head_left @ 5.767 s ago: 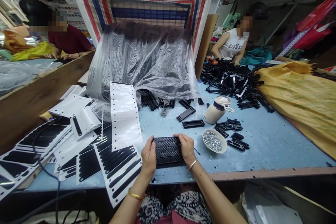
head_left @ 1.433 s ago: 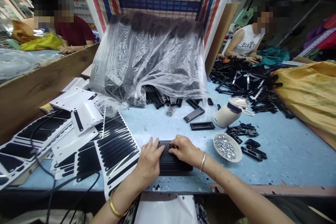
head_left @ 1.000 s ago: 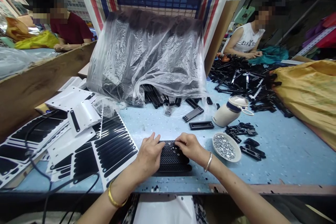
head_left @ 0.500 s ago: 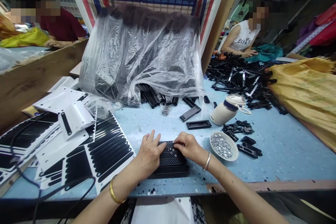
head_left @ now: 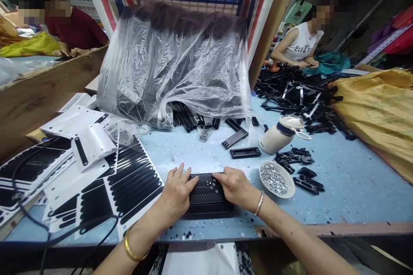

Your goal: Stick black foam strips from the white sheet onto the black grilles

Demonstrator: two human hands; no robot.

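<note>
while the left hand (head_left: 176, 194) lies spread against the black strips (head_left: 208, 208) on the table (head_left: 358, 193), the right hand (head_left: 237, 185) bunches at their far corner, pinch unconfirmed; a jolt could scatter the metal bits (head_left: 211, 187).

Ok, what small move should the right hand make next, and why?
I'd probably have the right hand pick up one of the small metal pieces lying loose on the black perforated strips. Its index fingertip is just beside them, nearer than the bowl, and the left hand rests on the strips' other end, likely steadying them.
</note>
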